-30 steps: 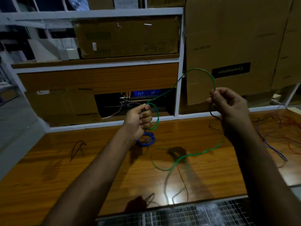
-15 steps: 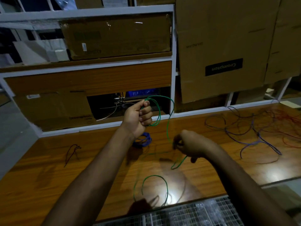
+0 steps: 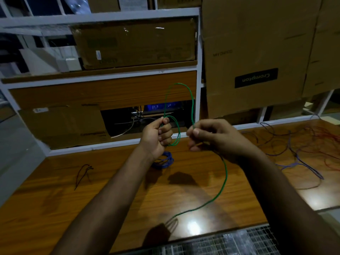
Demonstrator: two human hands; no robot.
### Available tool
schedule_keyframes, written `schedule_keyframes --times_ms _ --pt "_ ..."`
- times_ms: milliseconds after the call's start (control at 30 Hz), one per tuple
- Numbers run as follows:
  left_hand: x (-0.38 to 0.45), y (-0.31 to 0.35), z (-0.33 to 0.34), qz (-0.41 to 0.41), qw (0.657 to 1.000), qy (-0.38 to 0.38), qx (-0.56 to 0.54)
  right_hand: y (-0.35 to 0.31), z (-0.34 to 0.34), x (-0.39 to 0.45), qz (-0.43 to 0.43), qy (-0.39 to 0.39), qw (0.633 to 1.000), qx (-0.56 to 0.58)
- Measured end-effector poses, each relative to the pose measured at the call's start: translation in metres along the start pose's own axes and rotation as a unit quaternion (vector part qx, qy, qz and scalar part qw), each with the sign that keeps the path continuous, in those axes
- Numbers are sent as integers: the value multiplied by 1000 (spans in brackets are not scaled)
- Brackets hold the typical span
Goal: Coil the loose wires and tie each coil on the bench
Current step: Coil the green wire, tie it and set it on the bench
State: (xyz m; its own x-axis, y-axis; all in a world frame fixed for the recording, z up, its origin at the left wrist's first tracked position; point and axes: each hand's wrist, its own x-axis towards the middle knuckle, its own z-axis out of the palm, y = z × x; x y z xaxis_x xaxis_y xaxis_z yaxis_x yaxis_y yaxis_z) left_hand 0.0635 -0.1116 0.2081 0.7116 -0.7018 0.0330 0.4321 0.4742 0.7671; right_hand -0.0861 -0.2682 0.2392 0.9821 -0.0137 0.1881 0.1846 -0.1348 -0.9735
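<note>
My left hand point(image 3: 158, 137) grips a small coil of green wire point(image 3: 192, 107) above the wooden bench point(image 3: 55, 208). A tall loop of the same wire arches up from that hand and comes down to my right hand point(image 3: 209, 137), which pinches it between thumb and fingers. Below my right hand the wire's free tail hangs in a curve down to the bench's front edge. A coiled blue wire point(image 3: 164, 160) lies on the bench under my left wrist. A tangle of loose purple, dark and red wires point(image 3: 301, 155) is spread over the bench at the right.
A short black wire piece point(image 3: 82, 173) lies at the bench's left. Behind the bench stands a white-framed shelf point(image 3: 198, 100) with cardboard boxes point(image 3: 257, 52). A metal mesh point(image 3: 220, 243) runs along the front edge.
My right hand has risen from low over the bench to the level of my left hand, carrying the green wire up into a new tall loop. The tail on the bench has shortened.
</note>
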Motion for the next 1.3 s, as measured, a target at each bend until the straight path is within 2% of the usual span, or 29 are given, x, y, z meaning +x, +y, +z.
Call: schedule_keyframes --times_ms 67,133,267,400,500,567,633,767,867,1000,1167,1300 --pt "0 1 -2 2 1000 4 -1 5 -11 4 37 92 994 55" --pt "-1 2 -3 6 1000 7 1 13 -19 5 66 169 983 31" --pt "0 5 -4 12 1000 12 2 22 -24 1 46 248 968 13" --pt "1 5 -5 15 1000 16 2 31 -20 -2 -1 291 954 -78" --pt "1 6 -3 11 1000 8 0 43 -20 -1 0 375 915 -150" --pt "1 6 -2 8 1000 -3 -4 54 -22 1 33 397 890 -222" --pt "1 7 -1 4 1000 -18 -8 63 -20 2 72 370 878 -296" --pt "2 6 2 -5 999 -34 -13 65 -2 1 114 240 854 -447" --pt "2 5 2 -4 1000 -25 -9 51 14 -6 63 168 831 -527" --pt "0 4 1 -1 1000 -11 4 25 27 -14 -27 117 829 -546" --pt "-5 3 7 -1 999 -14 31 5 37 -13 -146 42 790 -594" --pt "-11 -1 16 12 994 -14 112 4 33 9 -187 52 811 -552"
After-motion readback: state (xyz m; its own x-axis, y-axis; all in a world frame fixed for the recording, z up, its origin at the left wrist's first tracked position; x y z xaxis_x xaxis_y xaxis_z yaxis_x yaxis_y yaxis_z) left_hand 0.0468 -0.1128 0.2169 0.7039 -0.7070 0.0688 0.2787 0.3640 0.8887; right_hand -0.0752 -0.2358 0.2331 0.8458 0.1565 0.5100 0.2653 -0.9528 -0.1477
